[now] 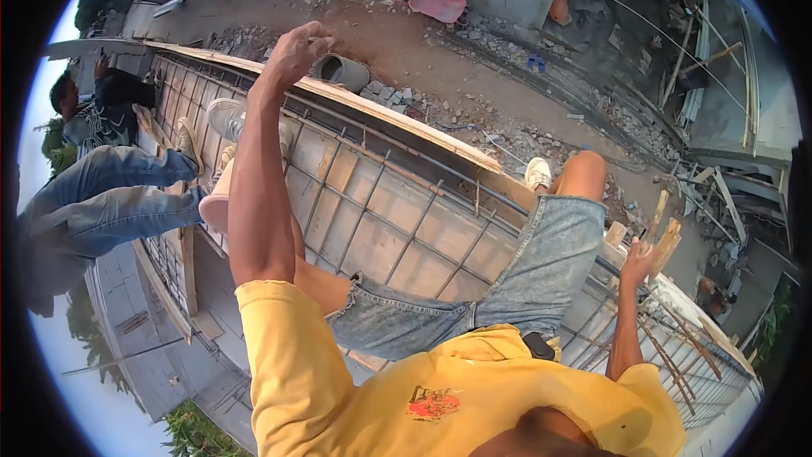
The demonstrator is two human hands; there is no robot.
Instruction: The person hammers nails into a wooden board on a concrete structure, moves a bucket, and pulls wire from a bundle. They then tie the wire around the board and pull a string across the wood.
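My left hand [296, 52] is raised at the end of an outstretched arm, over the long wooden form board [406, 131]. Its fingers are curled in, and whatever they may hold is hidden. On the other side, my right hand [638, 262] is closed around the wooden handle of a hammer [657, 218], whose metal head points up and away. Right beside that hand is a short piece of wood [667, 245]. Below me, a grid of steel rebar [410, 241] lies over plywood panels, between my spread legs.
Another person in jeans [127, 195] stands close on the left, and one more person [101, 110] is beyond. Past the form board, the ground drops to a dirt lane with rubble, a concrete pipe [342, 73] and a pink wheelbarrow tray [437, 3]. Loose sticks [668, 355] lie at right.
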